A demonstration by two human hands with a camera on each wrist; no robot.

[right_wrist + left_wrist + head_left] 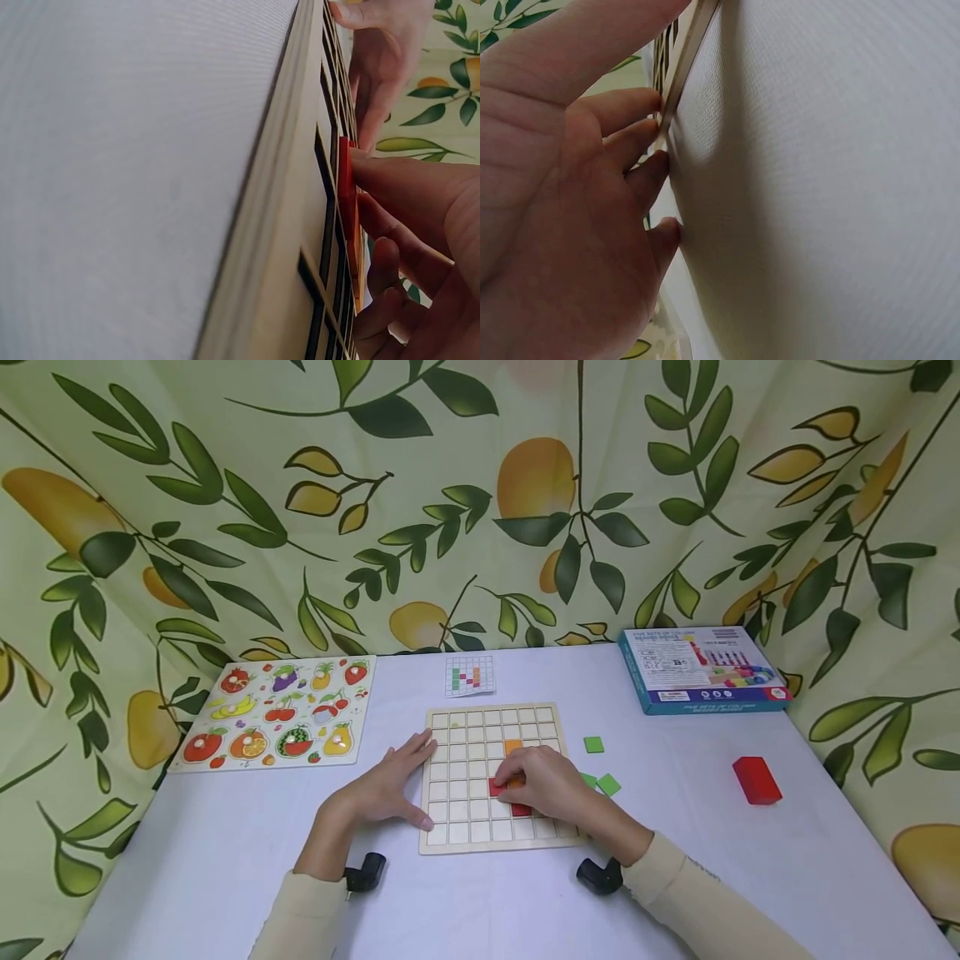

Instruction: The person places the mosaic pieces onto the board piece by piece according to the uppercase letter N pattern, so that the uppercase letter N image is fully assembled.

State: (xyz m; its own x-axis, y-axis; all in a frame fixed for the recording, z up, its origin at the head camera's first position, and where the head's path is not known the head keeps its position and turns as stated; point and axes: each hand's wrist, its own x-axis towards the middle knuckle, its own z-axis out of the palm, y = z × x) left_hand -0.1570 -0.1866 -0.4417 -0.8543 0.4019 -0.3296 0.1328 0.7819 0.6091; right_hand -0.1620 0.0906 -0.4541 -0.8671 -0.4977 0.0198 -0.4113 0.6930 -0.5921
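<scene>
Two hands on a grid board (458, 811) here: left hand (382, 789) spread along its left edge, and from where I'm standing the right hand (546, 781) looks to be pinching a red tile (496, 788) near the board's middle. Tight spot tbh. I reckon those knuckles could nudge the orange tile (513, 747) toward the far edge, or the wrist could swipe the green tiles (609, 785) off the right edge. If the left hand lets up, the board might skid too.

Curtained-off tabletop, room type indeterminate, fruit-and-leaf print fabric (465, 468) far, left and right, white tablecloth (480, 906), fruit knob puzzle (258, 714) left, bead-set box (705, 670) right.
</scene>
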